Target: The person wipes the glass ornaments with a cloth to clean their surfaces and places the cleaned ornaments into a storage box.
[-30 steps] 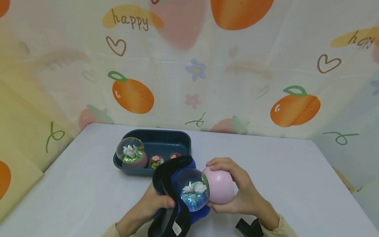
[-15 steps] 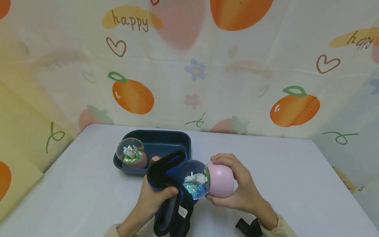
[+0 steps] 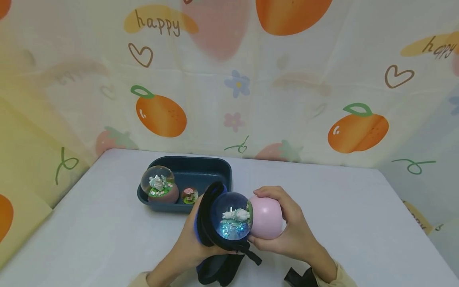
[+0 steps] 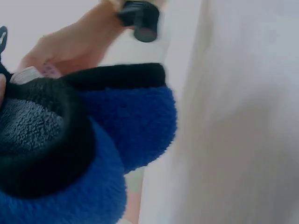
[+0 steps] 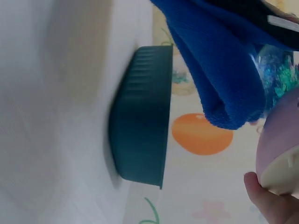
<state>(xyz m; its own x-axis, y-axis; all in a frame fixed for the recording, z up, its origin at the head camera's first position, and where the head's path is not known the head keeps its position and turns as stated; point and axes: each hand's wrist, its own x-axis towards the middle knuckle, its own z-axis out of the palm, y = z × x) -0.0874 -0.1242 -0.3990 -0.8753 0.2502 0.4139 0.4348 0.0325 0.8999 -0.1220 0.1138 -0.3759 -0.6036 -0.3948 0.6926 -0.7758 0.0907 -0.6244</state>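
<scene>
My right hand point(image 3: 294, 227) grips the pink base of a snow globe point(image 3: 266, 217), held sideways above the table with its glass dome pointing left. White figures and blue glitter show inside the dome. My left hand point(image 3: 191, 243) holds a blue plush cloth point(image 4: 140, 126) with black edging and a grey side, cupping it around the dome's left and lower sides. Part of the cloth hangs below the hand. In the right wrist view, the cloth point(image 5: 215, 70) covers much of the dome, and the thumb lies at the base's rim.
Behind the hands stands a dark teal tray point(image 3: 201, 169), partly covered by the cloth. In it sit a larger snow globe point(image 3: 159, 185) with a brownish-pink base and a tiny globe point(image 3: 189, 195). A black strap point(image 3: 301, 278) lies by the right wrist.
The snow globe has risen slightly. My left hand has shifted the cloth from loosely beside the dome to cupped around it; the left thumb has gone from its front to underneath.
</scene>
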